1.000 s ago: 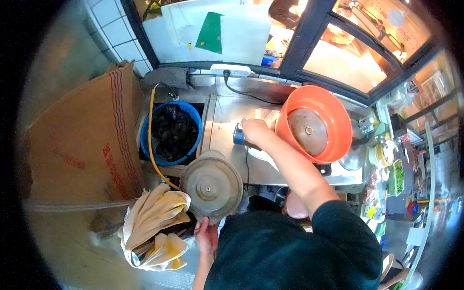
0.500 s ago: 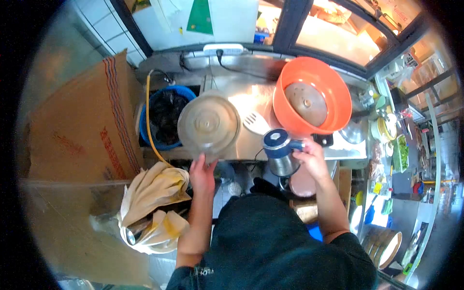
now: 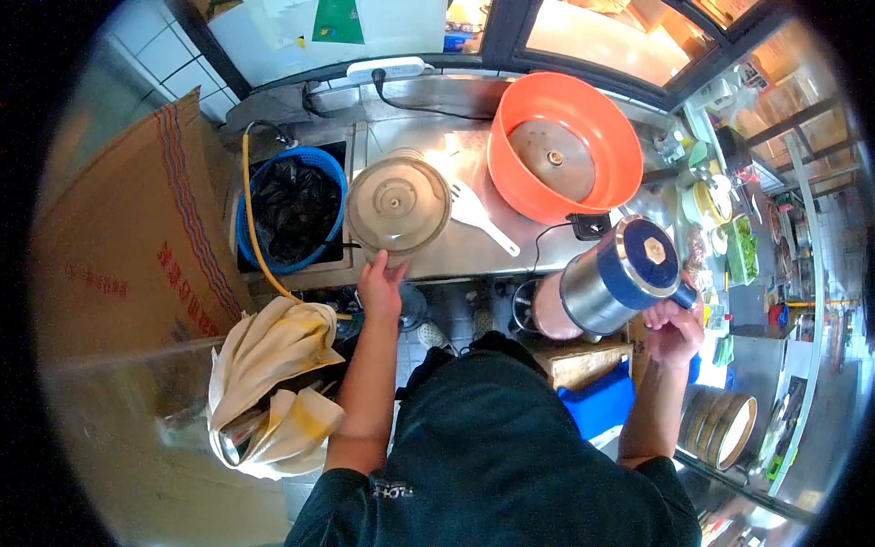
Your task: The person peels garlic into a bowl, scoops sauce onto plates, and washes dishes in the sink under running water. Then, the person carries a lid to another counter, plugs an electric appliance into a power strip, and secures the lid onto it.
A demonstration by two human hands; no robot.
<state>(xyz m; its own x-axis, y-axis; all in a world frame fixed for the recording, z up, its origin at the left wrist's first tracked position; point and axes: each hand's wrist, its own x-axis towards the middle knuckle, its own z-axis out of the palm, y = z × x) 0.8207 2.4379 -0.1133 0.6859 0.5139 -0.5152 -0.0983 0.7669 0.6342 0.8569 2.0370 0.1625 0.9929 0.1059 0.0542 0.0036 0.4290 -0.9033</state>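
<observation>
My left hand (image 3: 380,287) grips the near rim of a round greyish lid or shallow pan (image 3: 397,208) above the steel counter's front edge. On the right, my right hand (image 3: 673,330) is wrapped round the handle of a steel jug with a dark blue top (image 3: 629,273), which hangs tilted in front of the counter. A white slotted spatula (image 3: 481,217) lies on the counter beside the lid. Behind the jug stands an orange bowl (image 3: 624,164) with a metal disc inside.
A blue basket lined with black plastic (image 3: 337,187) sits left, a yellow hose (image 3: 255,228) beside it. Cloths (image 3: 273,351) hang at lower left near a large brown sack (image 3: 118,264). A power strip (image 3: 385,68) lies at the back, a wooden steamer (image 3: 720,428) lower right.
My right hand has lifted the jug off the counter and brought it right and nearer. My left hand has moved the lid forward over the counter. The spatula is now uncovered.
</observation>
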